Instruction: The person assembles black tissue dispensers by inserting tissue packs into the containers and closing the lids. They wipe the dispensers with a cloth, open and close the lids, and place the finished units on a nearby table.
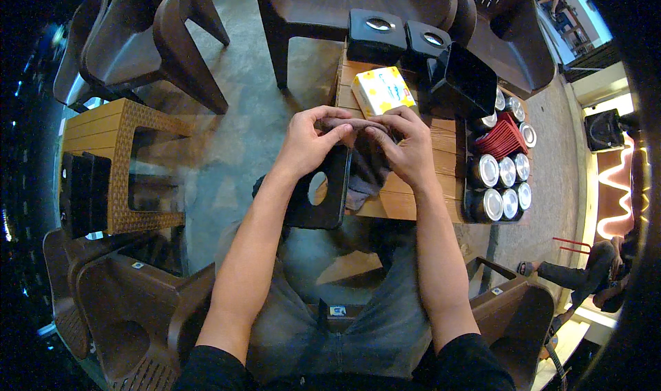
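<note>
Two bare forearms come up from the lower edge, leaning inward; both hands meet on one cloth over the near-left part of the wood-slat table (441,167).

Left to right:
- Far left: wicker-sided table (89,129), black box (86,191) on its near part.
- Left forearm slants up and right. Left hand (310,139): back of hand up, fingers curled over the far side, thumb in front pointing right and slightly away. Narrow grip, pinching the cloth's left end.
- Black panel (334,201) with oval hole: below the left hand, by the table's near-left corner. Support under it, can't tell.
- Grey-brown cloth (370,167): bunched upper edge spans between the hands, long axis left-right, near level. Loose part drops from its right half toward the wearer, down to the table's near edge. Contact with tabletop, can't tell.
- Yellow-and-white pack (381,91): on the table, just beyond the hands.
- Right forearm leans up and left. Right hand (407,143): fingers bent inward, thumb pointing left and away. Narrow grip, pinching the cloth's right end.
- Black open-topped box (465,77), then red stack (500,141) among silver-lidded containers (489,172), table's right side.
</note>
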The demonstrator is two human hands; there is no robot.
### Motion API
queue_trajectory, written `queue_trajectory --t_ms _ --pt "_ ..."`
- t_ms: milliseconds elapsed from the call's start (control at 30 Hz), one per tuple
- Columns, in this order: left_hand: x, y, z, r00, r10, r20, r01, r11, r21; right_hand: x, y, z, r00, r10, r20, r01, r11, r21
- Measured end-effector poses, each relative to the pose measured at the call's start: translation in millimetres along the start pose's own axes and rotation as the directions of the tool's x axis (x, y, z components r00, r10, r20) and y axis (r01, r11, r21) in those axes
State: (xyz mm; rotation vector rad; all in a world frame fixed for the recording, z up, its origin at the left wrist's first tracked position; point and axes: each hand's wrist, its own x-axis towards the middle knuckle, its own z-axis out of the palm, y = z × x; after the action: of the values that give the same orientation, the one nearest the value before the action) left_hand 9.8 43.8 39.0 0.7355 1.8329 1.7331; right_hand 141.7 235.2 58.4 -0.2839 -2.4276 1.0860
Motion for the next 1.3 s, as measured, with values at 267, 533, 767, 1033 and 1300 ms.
queue_trajectory --t_ms 267,533,767,1033,1300 --pt "4.1 -7.2 -8.8 0.989 0.14 -0.05 -0.126 0.968 0.215 -1.7 8.3 7.9 0.956 0.241 0.17 -0.293 0.838 0.46" --pt "3.2 3.2 -8.3 0.98 -0.08 0.182 0.142 0.924 -0.354 -1.4 -4.6 -1.9 0.949 0.201 0.243 -0.294 0.839 0.457" --pt "-1.2 15.3 -19.2 0.944 -0.115 0.311 0.247 0.869 -0.429 1.9 -9.6 -5.6 0.901 0.223 0.373 -0.405 0.741 0.536" --pt "-1.7 14.3 -6.4 0.946 -0.16 0.28 0.273 0.86 -0.431 1.0 -5.7 -3.8 0.898 0.113 0.425 -0.398 0.621 0.675" --pt "-2.7 8.0 23.7 0.963 -0.201 0.181 0.266 0.824 -0.501 -1.4 -10.1 16.2 0.951 0.148 0.272 -0.299 0.219 0.929"
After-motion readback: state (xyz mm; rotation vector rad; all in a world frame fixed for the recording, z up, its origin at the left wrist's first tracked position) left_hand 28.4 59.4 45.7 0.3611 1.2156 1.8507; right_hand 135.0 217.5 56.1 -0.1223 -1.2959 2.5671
